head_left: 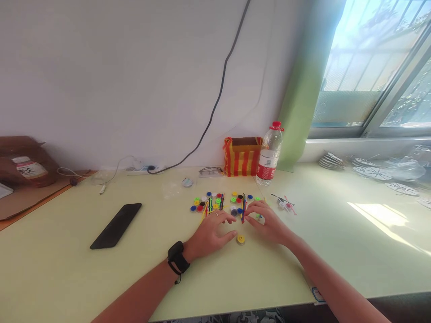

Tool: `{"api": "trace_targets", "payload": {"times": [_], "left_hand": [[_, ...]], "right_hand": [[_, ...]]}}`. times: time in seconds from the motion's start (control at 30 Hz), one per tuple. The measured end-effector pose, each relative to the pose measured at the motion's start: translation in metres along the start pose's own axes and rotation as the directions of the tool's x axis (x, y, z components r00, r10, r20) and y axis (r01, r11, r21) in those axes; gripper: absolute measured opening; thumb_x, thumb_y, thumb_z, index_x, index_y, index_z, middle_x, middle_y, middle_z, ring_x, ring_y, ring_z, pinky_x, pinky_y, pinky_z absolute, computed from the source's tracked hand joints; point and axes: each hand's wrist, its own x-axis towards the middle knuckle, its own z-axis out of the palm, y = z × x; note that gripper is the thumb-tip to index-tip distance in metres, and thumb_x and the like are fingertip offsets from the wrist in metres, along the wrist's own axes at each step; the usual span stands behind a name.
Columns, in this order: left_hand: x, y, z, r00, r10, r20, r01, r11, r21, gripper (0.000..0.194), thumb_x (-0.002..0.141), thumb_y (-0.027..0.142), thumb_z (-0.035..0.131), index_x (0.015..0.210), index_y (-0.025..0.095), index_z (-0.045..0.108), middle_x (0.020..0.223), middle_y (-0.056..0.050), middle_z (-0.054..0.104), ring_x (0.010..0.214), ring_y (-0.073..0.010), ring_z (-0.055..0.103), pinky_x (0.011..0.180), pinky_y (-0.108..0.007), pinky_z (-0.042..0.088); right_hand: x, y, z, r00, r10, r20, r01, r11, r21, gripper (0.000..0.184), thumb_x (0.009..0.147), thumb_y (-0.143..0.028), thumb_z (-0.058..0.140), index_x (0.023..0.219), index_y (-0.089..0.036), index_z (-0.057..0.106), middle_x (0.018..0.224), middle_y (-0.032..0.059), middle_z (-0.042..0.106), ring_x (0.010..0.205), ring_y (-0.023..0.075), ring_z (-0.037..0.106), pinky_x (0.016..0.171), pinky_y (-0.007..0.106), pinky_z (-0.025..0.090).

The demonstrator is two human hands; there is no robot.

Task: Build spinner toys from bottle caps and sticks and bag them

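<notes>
Right fingers (pixel 256 209) touch the coloured sticks (pixel 243 210) just to their left

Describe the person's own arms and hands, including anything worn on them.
The left hand is ungloved, with a slim ring on one finger. Its wrist carries a black watch with a rounded, squarish case, plus a thin dark cord with a small dangling end. The right hand is ungloved, with nothing visible on its wrist. No sleeves show on either forearm.
</notes>
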Motion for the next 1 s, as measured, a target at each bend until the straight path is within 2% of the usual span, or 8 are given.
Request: {"api": "trace_targets", "payload": {"times": [0.13, 0.2, 0.27, 0.37, 0.53, 0.77, 0.9, 1.0], "left_hand": [[-0.001, 0.006, -0.003, 0.99, 0.05, 0.129, -0.047, 0.999, -0.024, 0.04, 0.092, 0.04, 0.071, 0.131, 0.034, 0.064, 0.131, -0.005, 0.066, 0.124, -0.0268, 0.057, 0.109, -0.046, 0.045], [-0.001, 0.009, -0.003, 0.979, 0.093, 0.18, -0.089, 0.996, -0.029, 0.043, 0.092, 0.038, 0.071, 0.134, 0.036, 0.063, 0.139, -0.005, 0.064, 0.131, -0.0284, 0.053, 0.114, -0.049, 0.041], [-0.001, 0.01, -0.002, 0.972, 0.119, 0.205, -0.116, 0.993, -0.026, 0.035, 0.093, 0.035, 0.069, 0.128, 0.036, 0.068, 0.139, -0.004, 0.064, 0.132, -0.0291, 0.051, 0.114, -0.05, 0.04], [0.0, 0.01, -0.001, 0.972, 0.121, 0.2, -0.116, 0.993, -0.037, 0.019, 0.095, 0.033, 0.067, 0.113, 0.033, 0.074, 0.128, -0.005, 0.07, 0.125, -0.0282, 0.056, 0.109, -0.048, 0.044], [0.0, 0.007, -0.001, 0.984, 0.094, 0.153, -0.083, 0.994, -0.073, 0.014, 0.091, 0.034, 0.072, 0.103, 0.027, 0.073, 0.112, -0.006, 0.073, 0.114, -0.0266, 0.061, 0.102, -0.043, 0.049], [-0.002, 0.005, 0.001, 0.986, -0.032, 0.161, 0.047, 0.995, -0.092, 0.014, 0.084, 0.029, 0.075, 0.094, 0.024, 0.067, 0.099, -0.003, 0.072, 0.094, -0.0226, 0.064, 0.086, -0.036, 0.052], [0.0, 0.0, 0.005, 0.989, -0.081, 0.124, 0.104, 0.975, -0.198, 0.01, 0.084, 0.023, 0.069, 0.094, 0.022, 0.066, 0.094, -0.002, 0.071, 0.084, -0.0184, 0.063, 0.079, -0.031, 0.051], [0.001, -0.006, 0.009, 0.988, -0.119, 0.098, 0.141, 0.952, -0.272, 0.017, 0.088, 0.026, 0.065, 0.104, 0.022, 0.068, 0.093, -0.003, 0.068, 0.079, -0.0167, 0.059, 0.074, -0.03, 0.05]], "right_hand": [[-0.001, 0.019, -0.012, 0.955, 0.216, -0.206, -0.257, 0.945, -0.202, 0.009, 0.094, -0.026, 0.053, 0.091, -0.024, 0.061, 0.092, 0.0058, 0.069, 0.091, 0.0245, 0.063, 0.077, 0.037, 0.047], [-0.004, 0.026, -0.017, 0.918, 0.311, -0.248, -0.376, 0.88, -0.289, 0.006, 0.091, -0.028, 0.055, 0.087, -0.023, 0.057, 0.086, 0.0044, 0.068, 0.083, 0.0236, 0.063, 0.068, 0.034, 0.042], [-0.006, 0.03, -0.017, 0.884, 0.39, -0.257, -0.461, 0.82, -0.339, 0.007, 0.089, -0.029, 0.055, 0.086, -0.024, 0.053, 0.082, 0.0031, 0.068, 0.074, 0.0215, 0.061, 0.062, 0.031, 0.035], [-0.008, 0.032, -0.014, 0.869, 0.441, -0.223, -0.494, 0.782, -0.381, 0.003, 0.088, -0.025, 0.052, 0.09, -0.023, 0.051, 0.074, 0.0016, 0.065, 0.066, 0.0198, 0.058, 0.058, 0.029, 0.027], [-0.009, 0.034, -0.011, 0.88, 0.449, -0.155, -0.471, 0.784, -0.404, 0.02, 0.085, -0.013, 0.045, 0.101, -0.022, 0.052, 0.07, 0.0012, 0.063, 0.067, 0.0207, 0.058, 0.058, 0.03, 0.024], [-0.008, 0.041, -0.016, 0.87, 0.425, -0.249, -0.478, 0.849, -0.224, 0.028, 0.092, -0.022, 0.041, 0.119, -0.022, 0.052, 0.074, 0.0016, 0.061, 0.07, 0.0228, 0.059, 0.061, 0.031, 0.037], [-0.002, 0.039, -0.017, 0.883, 0.393, -0.257, -0.393, 0.918, 0.055, 0.032, 0.096, -0.037, 0.044, 0.123, -0.021, 0.054, 0.083, 0.0046, 0.062, 0.073, 0.022, 0.059, 0.069, 0.036, 0.047], [0.0, 0.033, -0.018, 0.884, 0.431, -0.182, -0.377, 0.886, 0.268, 0.033, 0.095, -0.047, 0.048, 0.114, -0.022, 0.058, 0.091, 0.0061, 0.062, 0.075, 0.0207, 0.058, 0.07, 0.036, 0.049]]}}
